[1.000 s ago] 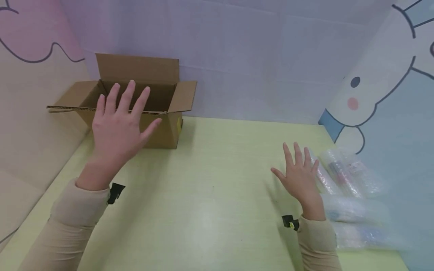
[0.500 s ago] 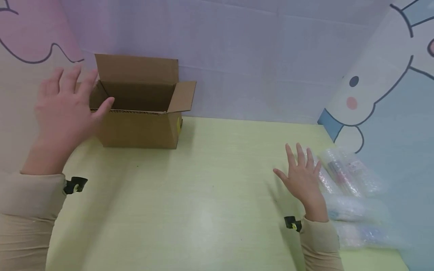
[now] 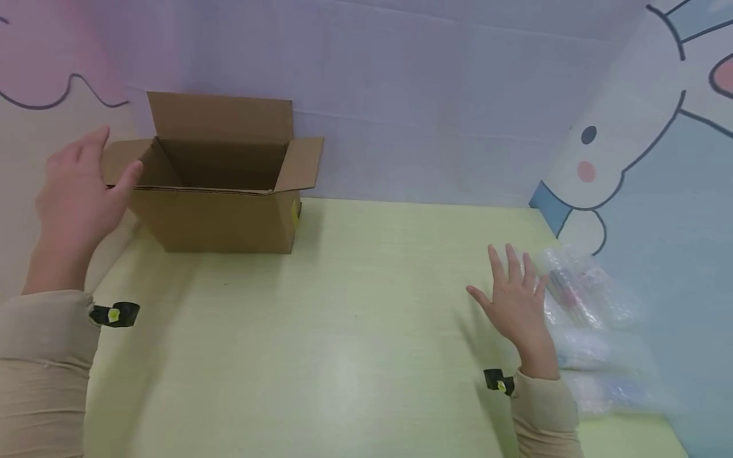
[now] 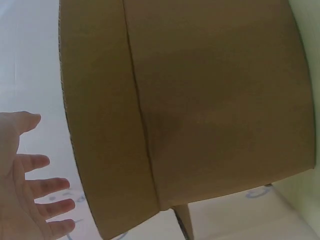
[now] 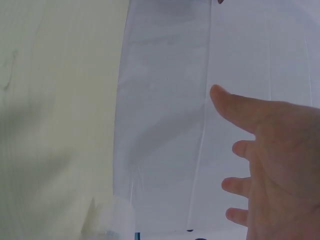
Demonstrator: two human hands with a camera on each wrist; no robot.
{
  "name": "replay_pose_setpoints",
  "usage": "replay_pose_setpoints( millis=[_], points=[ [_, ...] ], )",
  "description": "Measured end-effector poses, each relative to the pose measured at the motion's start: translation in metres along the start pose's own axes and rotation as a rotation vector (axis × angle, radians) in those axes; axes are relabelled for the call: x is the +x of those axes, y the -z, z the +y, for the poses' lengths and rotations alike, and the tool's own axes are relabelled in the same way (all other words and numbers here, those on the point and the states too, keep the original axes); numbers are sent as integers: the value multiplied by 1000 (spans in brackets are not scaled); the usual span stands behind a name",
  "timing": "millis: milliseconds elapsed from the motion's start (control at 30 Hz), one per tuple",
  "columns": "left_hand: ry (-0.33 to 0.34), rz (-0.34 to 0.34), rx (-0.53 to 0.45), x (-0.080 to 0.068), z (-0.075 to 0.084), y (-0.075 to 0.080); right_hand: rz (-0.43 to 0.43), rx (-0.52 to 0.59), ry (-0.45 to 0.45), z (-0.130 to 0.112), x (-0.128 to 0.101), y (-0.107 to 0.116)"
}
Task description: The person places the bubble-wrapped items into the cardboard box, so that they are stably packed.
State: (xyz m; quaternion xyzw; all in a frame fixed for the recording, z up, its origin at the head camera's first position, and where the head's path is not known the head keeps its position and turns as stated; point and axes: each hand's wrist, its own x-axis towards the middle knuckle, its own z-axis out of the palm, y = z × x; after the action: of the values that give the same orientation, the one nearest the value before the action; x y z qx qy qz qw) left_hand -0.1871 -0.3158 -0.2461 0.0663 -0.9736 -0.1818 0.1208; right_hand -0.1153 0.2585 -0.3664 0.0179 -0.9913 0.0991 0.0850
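Note:
An open cardboard box (image 3: 223,222) stands at the back left of the table, its flaps spread outward. My left hand (image 3: 80,197) hovers by the box's left flap, fingers spread and holding nothing; in the head view it overlaps that flap's edge. In the left wrist view the left hand (image 4: 30,190) appears apart from the box wall (image 4: 225,110). Over the right side of the table, my right hand (image 3: 518,312) is held up with its fingers extended, nothing in it. Just beyond it lie several bubble-wrapped packages (image 3: 595,350), partly covered by the hand.
The pale yellow-green table (image 3: 355,356) stretches between the hands. Behind it hangs a lilac backdrop (image 3: 424,114), and a cartoon-printed sheet (image 3: 658,254) borders the right side. The corner of one clear wrapped package (image 5: 115,217) shows low in the right wrist view.
My left hand has moved left, from in front of the box to beside its left flap, and has turned. The right hand stays almost in place. The head view has shifted slightly.

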Motion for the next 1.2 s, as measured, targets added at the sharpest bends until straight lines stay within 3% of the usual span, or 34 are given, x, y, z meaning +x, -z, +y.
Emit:
replay_pose_setpoints(
  millis=[167, 667, 900, 1200],
  points=[
    [19, 10, -55, 1, -11, -3, -17, 24, -28, 9, -2, 0],
    [67, -60, 29, -4, -23, -14, -51, 15, -61, 34, -17, 1],
    [106, -80, 22, -4, -32, -23, -39, 32, -71, 41, -23, -2],
    [63, -35, 1, -4, -36, -37, -52, 48, -95, 45, -31, -2]
  ],
)
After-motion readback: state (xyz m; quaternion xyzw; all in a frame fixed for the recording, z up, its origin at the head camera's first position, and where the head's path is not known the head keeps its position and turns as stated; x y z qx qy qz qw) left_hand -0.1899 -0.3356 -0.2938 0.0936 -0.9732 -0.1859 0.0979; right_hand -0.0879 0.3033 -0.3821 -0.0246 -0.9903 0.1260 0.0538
